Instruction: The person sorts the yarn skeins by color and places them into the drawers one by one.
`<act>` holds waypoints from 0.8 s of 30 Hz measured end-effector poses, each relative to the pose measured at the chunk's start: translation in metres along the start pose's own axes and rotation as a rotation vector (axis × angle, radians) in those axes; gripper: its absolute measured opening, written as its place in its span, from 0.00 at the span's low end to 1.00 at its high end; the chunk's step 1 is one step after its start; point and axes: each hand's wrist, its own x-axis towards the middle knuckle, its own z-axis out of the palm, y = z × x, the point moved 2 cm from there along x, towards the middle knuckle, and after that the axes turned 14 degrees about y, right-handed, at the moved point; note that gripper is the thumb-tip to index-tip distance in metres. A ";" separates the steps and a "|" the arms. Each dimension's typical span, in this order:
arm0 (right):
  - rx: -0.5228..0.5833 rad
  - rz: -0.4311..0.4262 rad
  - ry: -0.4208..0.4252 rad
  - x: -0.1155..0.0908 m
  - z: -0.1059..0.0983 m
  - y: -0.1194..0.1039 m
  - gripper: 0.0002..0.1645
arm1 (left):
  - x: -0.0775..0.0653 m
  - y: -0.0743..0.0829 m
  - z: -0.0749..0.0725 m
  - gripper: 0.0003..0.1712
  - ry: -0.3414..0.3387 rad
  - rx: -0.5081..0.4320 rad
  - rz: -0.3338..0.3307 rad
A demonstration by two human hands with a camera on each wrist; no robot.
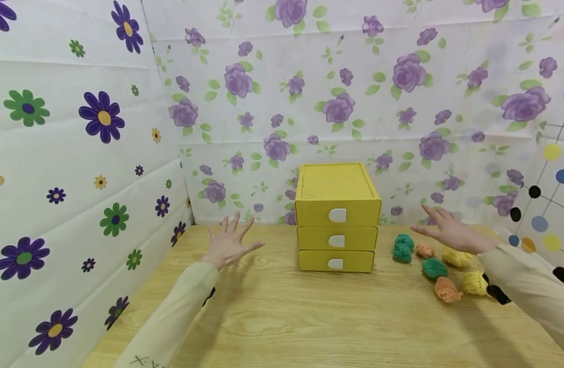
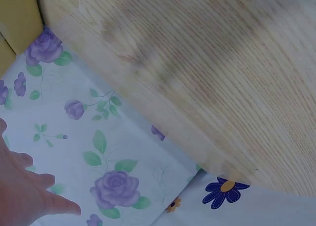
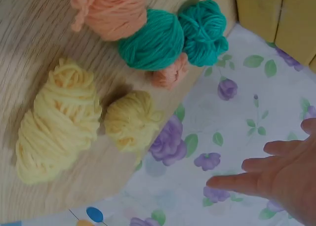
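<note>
My left hand (image 1: 228, 244) is held over the left part of the table with its fingers spread and nothing in it. On the other side my right hand (image 1: 452, 232) hovers above several yarn balls, fingers extended, also holding nothing. Below it lie green yarn balls (image 1: 435, 268), orange yarn balls (image 1: 447, 290) and yellow yarn balls (image 1: 476, 283). The right wrist view shows the larger yellow yarn ball (image 3: 59, 125) whole, apart from the hand. Between the hands stands a yellow three-drawer box (image 1: 338, 213) with white handles, its drawers closed.
The wooden table (image 1: 263, 322) backs onto a sheet with purple roses (image 1: 273, 92). A flower-printed sheet (image 1: 70, 168) borders the left side, and a dotted sheet (image 1: 550, 204) the right. The drawer box stands near the back edge.
</note>
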 end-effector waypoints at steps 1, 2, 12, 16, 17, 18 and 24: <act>0.033 0.006 0.000 0.001 0.000 0.000 0.52 | 0.000 0.000 0.000 0.49 0.000 -0.003 0.000; 0.061 0.008 0.002 0.002 0.000 -0.001 0.52 | 0.001 0.000 0.000 0.49 -0.001 -0.006 -0.002; 0.410 0.135 -0.034 0.003 -0.001 -0.009 0.49 | 0.007 0.002 -0.008 0.49 -0.002 -0.057 -0.023; 0.519 0.143 -0.028 0.004 0.000 -0.010 0.48 | 0.010 0.003 -0.011 0.49 0.000 -0.077 -0.032; 0.552 0.144 -0.027 0.004 0.000 -0.010 0.47 | 0.010 0.003 -0.012 0.49 0.003 -0.084 -0.032; 0.585 0.140 -0.025 0.004 0.000 -0.010 0.46 | 0.011 0.003 -0.012 0.49 0.008 -0.096 -0.033; 0.796 0.109 0.005 0.005 -0.002 -0.015 0.34 | 0.015 0.005 -0.015 0.48 0.016 -0.170 -0.044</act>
